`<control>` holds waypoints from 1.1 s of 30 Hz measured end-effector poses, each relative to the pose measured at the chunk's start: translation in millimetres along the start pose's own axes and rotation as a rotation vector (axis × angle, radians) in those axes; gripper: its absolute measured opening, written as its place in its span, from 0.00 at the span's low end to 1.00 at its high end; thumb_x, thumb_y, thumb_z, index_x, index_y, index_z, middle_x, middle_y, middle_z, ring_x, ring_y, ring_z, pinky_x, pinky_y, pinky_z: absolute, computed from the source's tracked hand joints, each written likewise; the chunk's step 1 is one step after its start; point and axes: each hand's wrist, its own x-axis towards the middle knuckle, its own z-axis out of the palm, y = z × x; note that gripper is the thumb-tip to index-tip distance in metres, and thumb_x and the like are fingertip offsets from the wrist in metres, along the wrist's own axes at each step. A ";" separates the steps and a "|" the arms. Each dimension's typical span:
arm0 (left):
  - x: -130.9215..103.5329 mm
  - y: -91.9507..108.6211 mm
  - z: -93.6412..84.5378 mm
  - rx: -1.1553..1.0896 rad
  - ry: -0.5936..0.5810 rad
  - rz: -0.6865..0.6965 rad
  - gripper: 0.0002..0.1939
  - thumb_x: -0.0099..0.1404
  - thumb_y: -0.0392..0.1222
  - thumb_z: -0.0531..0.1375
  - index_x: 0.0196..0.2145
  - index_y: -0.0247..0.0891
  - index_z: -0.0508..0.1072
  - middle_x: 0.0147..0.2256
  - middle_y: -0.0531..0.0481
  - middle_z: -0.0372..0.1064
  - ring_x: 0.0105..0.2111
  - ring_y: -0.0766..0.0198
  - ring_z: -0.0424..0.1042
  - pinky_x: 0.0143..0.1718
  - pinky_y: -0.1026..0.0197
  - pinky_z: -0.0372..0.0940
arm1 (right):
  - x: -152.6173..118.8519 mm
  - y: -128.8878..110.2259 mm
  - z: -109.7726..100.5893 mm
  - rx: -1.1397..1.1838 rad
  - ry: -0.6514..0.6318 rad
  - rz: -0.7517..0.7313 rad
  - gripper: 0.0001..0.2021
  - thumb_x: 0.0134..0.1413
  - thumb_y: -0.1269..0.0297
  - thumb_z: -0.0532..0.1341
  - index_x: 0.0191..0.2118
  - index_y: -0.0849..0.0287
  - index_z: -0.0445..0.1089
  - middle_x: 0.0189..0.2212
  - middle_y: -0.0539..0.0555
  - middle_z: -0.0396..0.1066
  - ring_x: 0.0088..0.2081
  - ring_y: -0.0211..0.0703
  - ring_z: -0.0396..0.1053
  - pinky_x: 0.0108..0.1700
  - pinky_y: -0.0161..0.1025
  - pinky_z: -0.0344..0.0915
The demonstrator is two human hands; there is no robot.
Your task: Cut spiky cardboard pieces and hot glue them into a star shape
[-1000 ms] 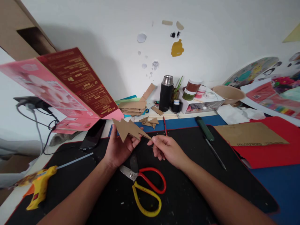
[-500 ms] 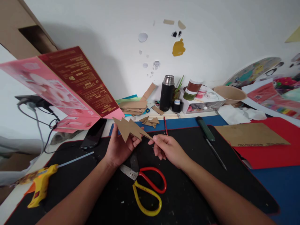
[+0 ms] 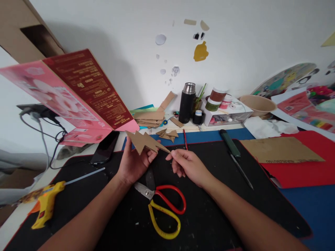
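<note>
A zigzag-edged cardboard cutout [image 3: 145, 142] is held up between both hands over the black mat. My left hand [image 3: 134, 164] supports it from below and behind, thumb at its left end. My right hand [image 3: 187, 164] pinches the thin pointed tip at its right end between thumb and forefinger. Just below the hands, scissors [image 3: 159, 205] with one red and one yellow handle lie spread on the mat, their blade tips partly hidden by my left hand. Small jagged cardboard scraps [image 3: 167, 135] lie behind the cutout.
A yellow glue gun [image 3: 48, 204] lies at left, near a black phone [image 3: 106, 148]. On the right are a green-handled craft knife [image 3: 230, 144] and a cardboard sheet [image 3: 281, 150] on red paper. A black thermos [image 3: 187, 104] and paint jars [image 3: 216, 99] stand along the wall.
The view has shifted very slightly. Both hands keep the same hold on the cardboard cutout, which looks tilted a little flatter.
</note>
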 end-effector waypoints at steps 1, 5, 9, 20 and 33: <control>0.1 0.0 0.5 0.001 0.005 0.001 0.28 0.79 0.62 0.51 0.55 0.37 0.76 0.50 0.34 0.81 0.45 0.51 0.84 0.46 0.54 0.80 | 0.1 0.0 -0.1 0.003 0.000 0.001 0.28 0.61 0.34 0.62 0.40 0.60 0.76 0.21 0.46 0.70 0.17 0.33 0.61 0.19 0.32 0.52; 0.0 -0.1 2.4 0.011 0.009 -0.007 0.30 0.79 0.63 0.48 0.55 0.35 0.75 0.51 0.31 0.80 0.43 0.51 0.84 0.45 0.54 0.80 | 0.4 -0.3 -0.2 0.011 0.004 0.009 0.29 0.60 0.33 0.63 0.40 0.60 0.76 0.20 0.47 0.69 0.17 0.33 0.61 0.19 0.32 0.51; -0.1 0.1 2.5 0.033 0.005 -0.017 0.32 0.79 0.64 0.46 0.54 0.34 0.76 0.49 0.30 0.80 0.41 0.52 0.85 0.43 0.55 0.80 | 0.3 0.2 0.2 0.007 0.010 0.010 0.29 0.60 0.33 0.63 0.40 0.60 0.76 0.20 0.47 0.70 0.17 0.33 0.61 0.19 0.32 0.51; 1.8 -0.9 -0.4 0.022 -0.019 -0.025 0.30 0.79 0.63 0.49 0.56 0.34 0.76 0.49 0.32 0.81 0.45 0.50 0.84 0.46 0.54 0.80 | -0.9 -0.9 0.2 0.002 0.012 0.014 0.29 0.61 0.34 0.63 0.40 0.60 0.76 0.20 0.47 0.70 0.17 0.33 0.61 0.19 0.32 0.52; 2.1 -1.9 -2.2 0.020 -0.028 -0.030 0.30 0.79 0.63 0.50 0.56 0.35 0.75 0.48 0.32 0.81 0.45 0.49 0.84 0.47 0.53 0.80 | 0.9 1.2 -0.4 0.006 0.029 0.021 0.31 0.60 0.31 0.62 0.41 0.60 0.77 0.20 0.46 0.69 0.16 0.33 0.61 0.19 0.32 0.52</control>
